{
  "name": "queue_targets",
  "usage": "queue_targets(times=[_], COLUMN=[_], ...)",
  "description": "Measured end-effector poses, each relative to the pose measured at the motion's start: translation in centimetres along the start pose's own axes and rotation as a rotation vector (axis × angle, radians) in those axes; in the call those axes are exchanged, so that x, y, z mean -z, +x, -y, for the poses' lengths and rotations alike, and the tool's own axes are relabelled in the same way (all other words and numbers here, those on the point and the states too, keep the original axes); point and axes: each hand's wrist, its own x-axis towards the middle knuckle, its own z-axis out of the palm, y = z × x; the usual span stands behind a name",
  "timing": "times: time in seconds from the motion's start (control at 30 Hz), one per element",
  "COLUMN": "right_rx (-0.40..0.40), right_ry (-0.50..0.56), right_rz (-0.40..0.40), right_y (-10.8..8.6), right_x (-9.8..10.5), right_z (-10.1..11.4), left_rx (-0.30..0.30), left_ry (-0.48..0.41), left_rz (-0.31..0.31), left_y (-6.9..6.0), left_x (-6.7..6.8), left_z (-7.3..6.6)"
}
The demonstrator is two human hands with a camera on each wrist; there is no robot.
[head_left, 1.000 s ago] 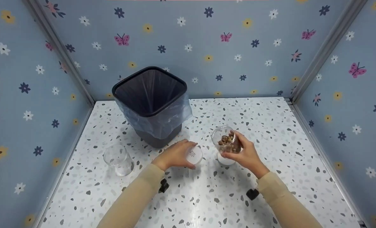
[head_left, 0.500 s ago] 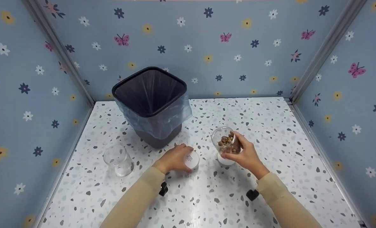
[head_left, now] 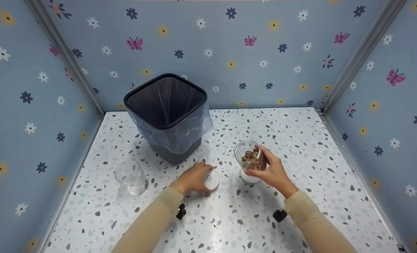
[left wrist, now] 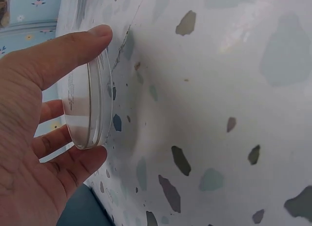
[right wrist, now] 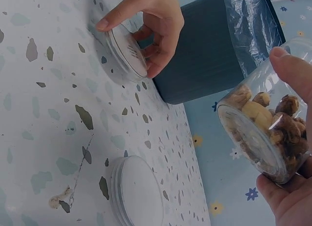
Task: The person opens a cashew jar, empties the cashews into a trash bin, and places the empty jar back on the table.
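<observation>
Between thumb and fingers, my left hand (head_left: 191,178) holds a round white lid (head_left: 212,180) by its edge, low at the speckled tabletop. Its clear rim and small print show in the left wrist view, where the lid (left wrist: 80,106) is nearly parallel to the table. My right hand (head_left: 273,173) grips a clear jar (head_left: 251,158), raised and tilted, its mouth uncovered. Brown and tan lumpy pieces (right wrist: 280,116), of a kind I cannot tell, lie inside. Below this jar, a second white lid (right wrist: 141,192) lies flat on the table.
A dark bin (head_left: 175,154) with a bluish plastic liner stands behind my left hand. At left, a clear open glass jar (head_left: 131,177) stands upright. Patterned panels (head_left: 250,70) close in the table at the back and sides.
My left hand and its lid have moved slightly toward me and to the left, the lid now lower and flatter. The right hand and jar stay in place.
</observation>
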Motion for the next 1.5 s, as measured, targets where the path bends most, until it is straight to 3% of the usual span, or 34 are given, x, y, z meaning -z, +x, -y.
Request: queue_targets(times=[0.63,1.17,1.5], right_rx=[-0.014,-0.002,0.007], right_ry=[0.008,0.005,0.002], right_rz=[-0.01,-0.018,-0.032], right_y=[0.0,-0.2,-0.2], right_x=[0.2,0.3,0.4], right_z=[-0.1,-0.4,-0.5], left_rx=[-0.036,-0.051,-0.188], left_ry=[-0.028,-0.044,-0.001], left_rz=[-0.023,-0.037,-0.151], left_y=[0.3,-0.2,0.1], left_x=[-1.4,-1.0,0.8], left_z=[0.6,0.7,-0.1])
